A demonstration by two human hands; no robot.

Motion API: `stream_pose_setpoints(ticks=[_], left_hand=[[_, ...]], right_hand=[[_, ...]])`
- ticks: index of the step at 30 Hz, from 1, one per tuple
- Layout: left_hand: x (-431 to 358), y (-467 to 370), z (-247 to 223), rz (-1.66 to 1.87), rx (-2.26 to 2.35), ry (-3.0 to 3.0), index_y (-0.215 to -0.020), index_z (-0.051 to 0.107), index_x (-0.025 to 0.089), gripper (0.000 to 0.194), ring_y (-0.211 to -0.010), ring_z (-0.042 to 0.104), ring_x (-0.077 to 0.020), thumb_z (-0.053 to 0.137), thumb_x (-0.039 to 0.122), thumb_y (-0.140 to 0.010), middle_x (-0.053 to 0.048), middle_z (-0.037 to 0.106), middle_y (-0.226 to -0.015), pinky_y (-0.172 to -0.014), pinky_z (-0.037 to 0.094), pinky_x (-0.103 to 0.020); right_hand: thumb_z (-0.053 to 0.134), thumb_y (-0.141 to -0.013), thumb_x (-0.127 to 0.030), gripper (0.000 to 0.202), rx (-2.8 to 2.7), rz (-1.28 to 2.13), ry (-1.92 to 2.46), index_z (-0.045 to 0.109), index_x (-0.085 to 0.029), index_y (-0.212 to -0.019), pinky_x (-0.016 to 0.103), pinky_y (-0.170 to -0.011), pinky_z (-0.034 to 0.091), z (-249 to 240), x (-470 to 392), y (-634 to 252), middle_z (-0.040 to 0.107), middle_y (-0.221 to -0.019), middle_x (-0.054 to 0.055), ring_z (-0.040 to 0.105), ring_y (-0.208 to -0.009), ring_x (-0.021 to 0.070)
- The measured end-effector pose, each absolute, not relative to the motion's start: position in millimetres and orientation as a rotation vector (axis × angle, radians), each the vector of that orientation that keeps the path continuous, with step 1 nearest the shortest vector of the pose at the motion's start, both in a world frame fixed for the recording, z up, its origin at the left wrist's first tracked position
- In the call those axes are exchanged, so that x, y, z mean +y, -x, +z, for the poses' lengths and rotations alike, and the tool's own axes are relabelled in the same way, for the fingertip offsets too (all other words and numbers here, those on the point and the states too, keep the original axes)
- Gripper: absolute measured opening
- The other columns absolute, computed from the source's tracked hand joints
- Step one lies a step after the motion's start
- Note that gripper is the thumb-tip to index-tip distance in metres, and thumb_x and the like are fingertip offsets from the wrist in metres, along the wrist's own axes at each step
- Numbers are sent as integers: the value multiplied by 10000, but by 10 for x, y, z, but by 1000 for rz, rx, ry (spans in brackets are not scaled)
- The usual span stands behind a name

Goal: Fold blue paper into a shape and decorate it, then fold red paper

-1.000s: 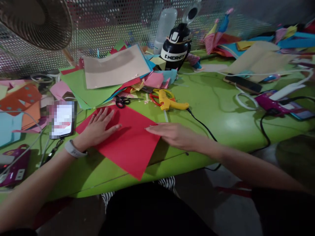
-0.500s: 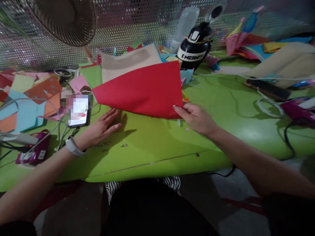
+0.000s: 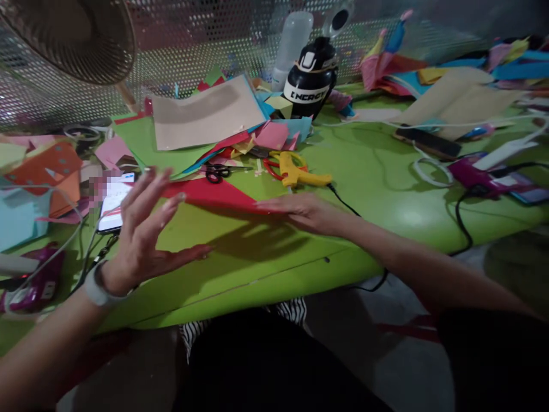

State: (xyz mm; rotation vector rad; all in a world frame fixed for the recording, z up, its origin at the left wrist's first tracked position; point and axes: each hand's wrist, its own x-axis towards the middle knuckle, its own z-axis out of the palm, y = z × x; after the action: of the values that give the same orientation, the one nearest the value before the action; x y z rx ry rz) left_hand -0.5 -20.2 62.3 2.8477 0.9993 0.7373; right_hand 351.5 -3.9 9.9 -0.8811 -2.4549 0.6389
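Note:
A red paper sheet is tilted nearly edge-on above the green table. Its right end is pinched by my right hand, fingers together. At the sheet's left end, my left hand is raised with fingers and thumb apart; whether a fingertip touches the sheet I cannot tell. Just behind the sheet lie black-handled scissors and a yellow glue gun with a black cord. A beige sheet rests on green paper farther back.
A phone with a lit screen lies behind my left hand. Paper pieces and a fan are at left. A black bottle stands at the back. Purple power strips and cords lie at right.
The red sheet has come down and tipped almost edge-on, uncovering the scissors and glue gun. My left hand has lifted off the table and spread its fingers. The view has shifted right.

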Motion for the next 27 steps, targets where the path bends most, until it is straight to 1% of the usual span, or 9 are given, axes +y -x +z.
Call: stream_pose_setpoints(ticks=[2,5,7,12,15,17,19,22,27], left_hand=[[-155,140,561,717,886,-2971,-1585,178,293,937,-1516,209,-366,742,414,-847,-72,158,-1681,-1215,293,-576],[-164,223,414,390,741,-2946,-1548,327,256,619,-1326,557,-272,554,250,-972,-112,547,-1475,-1095,490,-456],[-194,239,308,381,731,-2902,-1477,450,236,498,-1125,697,-215,505,191,-985,-98,692,-1290,-967,579,-359],[-288,253,229,429,613,-2695,-1310,591,215,367,-1154,682,-179,457,109,-985,-86,705,-1270,-962,563,-288],[-338,238,287,460,809,-2572,-1138,662,203,217,-889,740,-153,508,183,-986,-51,765,-1025,-762,576,-229],[-347,210,321,451,1025,-2476,-923,676,190,164,-623,669,-120,549,281,-974,2,706,-753,-564,500,-203],[-333,168,336,388,1238,-2348,-717,593,186,309,-460,512,-89,550,366,-964,48,535,-558,-444,369,-205],[-285,91,331,319,1420,-2181,-611,450,198,427,-431,387,-80,529,449,-947,67,365,-505,-423,263,-223],[-219,0,317,281,1528,-2138,-625,395,211,419,-444,332,-88,529,490,-909,71,315,-511,-452,222,-246]], right_hand=[[393,-972,-119,472,-2570,624,786,596,-282,-1366,395,-1094,482,34,-58,-3544,605,-1423,11,567,-1311,160],[423,-961,-98,480,-2684,487,703,571,-247,-1393,422,-1157,419,-83,-106,-3559,550,-1478,41,492,-1384,159],[439,-967,-114,451,-2732,386,678,578,-208,-1386,440,-1186,382,-130,-153,-3559,538,-1487,70,457,-1413,173],[422,-985,-111,418,-2780,236,730,594,-161,-1362,418,-1166,423,-75,-325,-3597,560,-1462,93,475,-1400,183],[431,-998,-118,367,-2684,145,791,638,-141,-1300,390,-1093,507,-60,-431,-3632,633,-1380,101,570,-1315,187],[464,-1002,-138,309,-2553,92,865,681,-150,-1222,374,-1026,558,-94,-483,-3637,698,-1284,94,650,-1211,180],[512,-998,-183,236,-2423,60,956,718,-169,-1112,373,-955,594,-136,-516,-3622,748,-1179,81,708,-1088,180],[551,-989,-244,185,-2322,54,1096,722,-175,-974,383,-854,616,-153,-538,-3585,772,-1051,78,730,-944,193],[546,-981,-255,176,-2294,-64,1232,689,-169,-924,398,-781,601,-29,-586,-3509,752,-943,99,710,-863,224]])
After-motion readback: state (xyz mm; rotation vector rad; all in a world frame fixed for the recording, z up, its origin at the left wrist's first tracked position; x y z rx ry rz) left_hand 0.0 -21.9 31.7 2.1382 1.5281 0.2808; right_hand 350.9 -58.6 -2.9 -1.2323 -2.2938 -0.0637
